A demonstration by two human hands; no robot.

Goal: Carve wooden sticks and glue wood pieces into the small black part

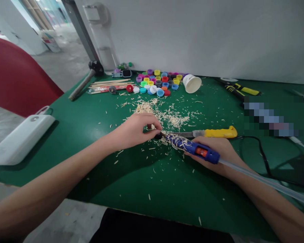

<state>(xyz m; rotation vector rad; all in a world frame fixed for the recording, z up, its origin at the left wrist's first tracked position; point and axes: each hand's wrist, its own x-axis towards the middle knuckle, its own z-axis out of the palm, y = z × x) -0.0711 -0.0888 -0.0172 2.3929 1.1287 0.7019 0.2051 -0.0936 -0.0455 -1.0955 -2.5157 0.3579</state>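
My right hand [215,148] is wrapped around a blue hot glue gun [192,145], its body littered with wood shavings. A long translucent glue stick [263,181] runs out of its back end over my forearm. The nozzle points left and meets a small dark round piece [157,135], which my left hand [142,130] pinches between thumb and fingers. Whether that piece is a bottle cap, I cannot tell. Just behind the glue gun lies a knife with a yellow handle [220,132]. Pale wood shavings [177,119] are heaped and scattered around both hands.
Many coloured bottle caps [160,91] and a tipped paper cup [192,83] sit along the wall. Wooden sticks [111,82], a hammer [82,84] and a white power bank [22,138] are leftward. Yellow-black pliers [248,89] and a black cable [262,152] lie rightward.
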